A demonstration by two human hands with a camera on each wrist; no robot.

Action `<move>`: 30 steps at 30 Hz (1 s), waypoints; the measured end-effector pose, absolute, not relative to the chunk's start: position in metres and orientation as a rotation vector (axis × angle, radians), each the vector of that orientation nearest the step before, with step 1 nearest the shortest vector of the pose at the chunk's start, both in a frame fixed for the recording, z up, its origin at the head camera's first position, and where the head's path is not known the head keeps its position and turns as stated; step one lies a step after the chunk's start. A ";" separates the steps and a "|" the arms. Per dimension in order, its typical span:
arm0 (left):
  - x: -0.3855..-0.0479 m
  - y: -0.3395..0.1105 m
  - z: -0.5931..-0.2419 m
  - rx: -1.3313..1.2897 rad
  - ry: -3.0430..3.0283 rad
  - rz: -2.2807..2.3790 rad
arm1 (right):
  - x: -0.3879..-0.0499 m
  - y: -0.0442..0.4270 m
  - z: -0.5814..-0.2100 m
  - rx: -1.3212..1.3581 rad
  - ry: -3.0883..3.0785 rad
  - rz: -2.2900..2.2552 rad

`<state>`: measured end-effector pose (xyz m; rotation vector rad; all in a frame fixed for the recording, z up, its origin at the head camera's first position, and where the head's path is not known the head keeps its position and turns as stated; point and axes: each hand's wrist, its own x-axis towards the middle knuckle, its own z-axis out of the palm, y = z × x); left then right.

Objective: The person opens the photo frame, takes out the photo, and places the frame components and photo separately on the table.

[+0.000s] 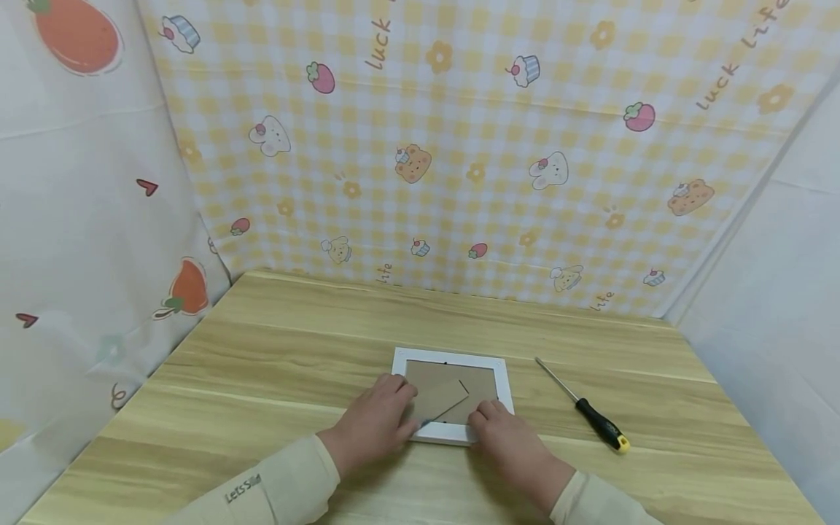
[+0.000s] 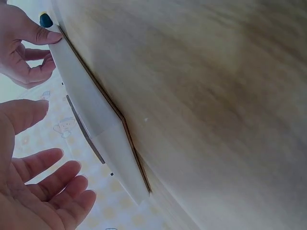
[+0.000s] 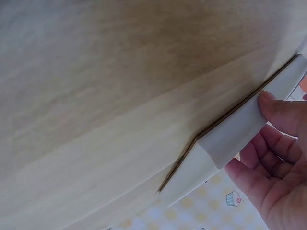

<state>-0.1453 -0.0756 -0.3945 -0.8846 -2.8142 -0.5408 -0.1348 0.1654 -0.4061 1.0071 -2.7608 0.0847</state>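
Screwdriver (image 1: 582,406) lying on the table (image 1: 295,321), lower right of the frame, white picture frame (image 1: 472,361) lower centre with brown board (image 1: 482,383) inside, right hand (image 1: 515,448) fingers gripping its edge, left hand (image 1: 374,419) fingers loose

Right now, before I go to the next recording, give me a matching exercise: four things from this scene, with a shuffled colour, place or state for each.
1. Screwdriver
2. Frame
3. Panel
4. Right hand

A. Brown, inside a border
B. Thumb against the frame's side
C. Black-and-yellow handle
D. White, surrounding something brown

Pairs: 1-C, 2-D, 3-A, 4-B
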 end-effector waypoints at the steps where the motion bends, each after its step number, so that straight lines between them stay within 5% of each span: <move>1: -0.145 -0.075 -0.394 -0.886 -2.818 -0.539 | -0.135 0.166 -0.406 1.012 -2.753 0.094; 30: -0.136 -0.067 -0.388 -1.065 -2.777 -0.385 | -0.148 0.180 -0.376 1.120 -2.834 0.266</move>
